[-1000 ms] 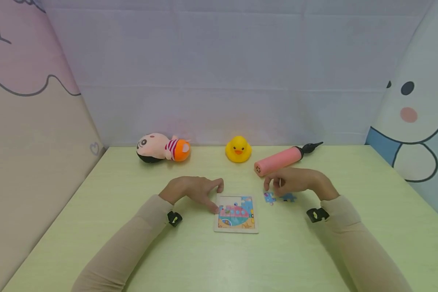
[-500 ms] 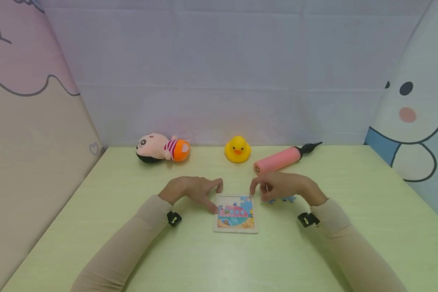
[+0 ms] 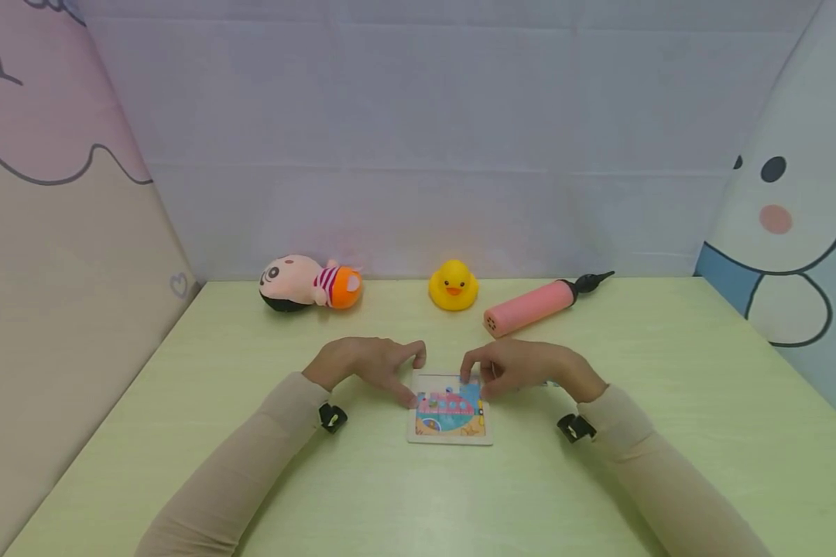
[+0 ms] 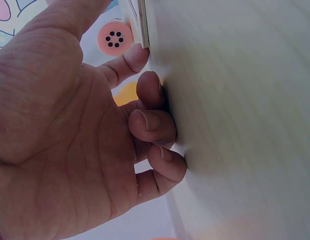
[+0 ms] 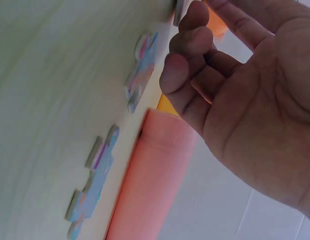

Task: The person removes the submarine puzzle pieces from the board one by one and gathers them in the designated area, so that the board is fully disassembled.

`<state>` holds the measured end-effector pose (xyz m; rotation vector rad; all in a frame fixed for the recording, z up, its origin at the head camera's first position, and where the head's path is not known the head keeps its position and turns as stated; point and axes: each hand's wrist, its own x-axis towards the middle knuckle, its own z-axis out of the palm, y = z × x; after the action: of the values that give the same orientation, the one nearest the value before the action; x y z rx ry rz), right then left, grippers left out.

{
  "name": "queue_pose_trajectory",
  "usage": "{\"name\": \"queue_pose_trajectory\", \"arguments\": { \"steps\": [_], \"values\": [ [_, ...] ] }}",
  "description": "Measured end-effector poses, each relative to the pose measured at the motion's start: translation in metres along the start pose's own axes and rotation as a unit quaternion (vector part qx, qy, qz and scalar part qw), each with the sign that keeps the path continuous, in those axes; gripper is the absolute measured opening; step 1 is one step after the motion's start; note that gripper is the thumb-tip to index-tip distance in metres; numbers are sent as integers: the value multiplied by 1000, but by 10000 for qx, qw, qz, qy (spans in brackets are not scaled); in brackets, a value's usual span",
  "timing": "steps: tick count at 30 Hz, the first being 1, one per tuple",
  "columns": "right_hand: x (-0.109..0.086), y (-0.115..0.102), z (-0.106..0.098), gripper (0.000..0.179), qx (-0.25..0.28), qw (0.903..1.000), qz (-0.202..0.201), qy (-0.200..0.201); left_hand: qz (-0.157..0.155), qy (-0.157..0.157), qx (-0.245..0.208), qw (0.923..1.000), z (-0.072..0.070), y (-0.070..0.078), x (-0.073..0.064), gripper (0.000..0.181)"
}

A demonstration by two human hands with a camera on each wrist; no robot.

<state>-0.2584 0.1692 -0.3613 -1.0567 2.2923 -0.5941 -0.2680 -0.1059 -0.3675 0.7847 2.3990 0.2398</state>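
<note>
A small jigsaw puzzle [image 3: 450,440] with a pink and teal submarine picture lies flat in its pale frame. Its upper left shows bare backing. My left hand [image 3: 372,365] rests at the frame's left side, thumb touching the edge, index finger near the top corner; its other fingertips bend loosely onto the table in the left wrist view. Over the upper right corner, my right hand [image 3: 515,363] touches the blue part of the puzzle with bent fingers; no piece shows in its grasp. Two loose puzzle pieces lie to its right: one blue piece [image 5: 99,177] and another piece [image 5: 142,70].
Along the back of the table [image 3: 362,495] lie a plush doll [image 3: 310,283], a yellow rubber duck [image 3: 453,286] and a pink hand pump [image 3: 529,308] with a black nozzle. A pale cloth wall [image 3: 418,155] rises behind them.
My right hand has moved left from above the loose pieces to the puzzle's upper right corner. The left hand and the puzzle have stayed in place.
</note>
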Motion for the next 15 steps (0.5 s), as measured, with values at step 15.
{"name": "queue_pose_trajectory", "arguments": {
  "steps": [15],
  "values": [
    [5, -11, 6, 26, -94, 9998, -66, -140, 63, -7, 38, 10000, 0, -2, 2, 53]
  ]
}}
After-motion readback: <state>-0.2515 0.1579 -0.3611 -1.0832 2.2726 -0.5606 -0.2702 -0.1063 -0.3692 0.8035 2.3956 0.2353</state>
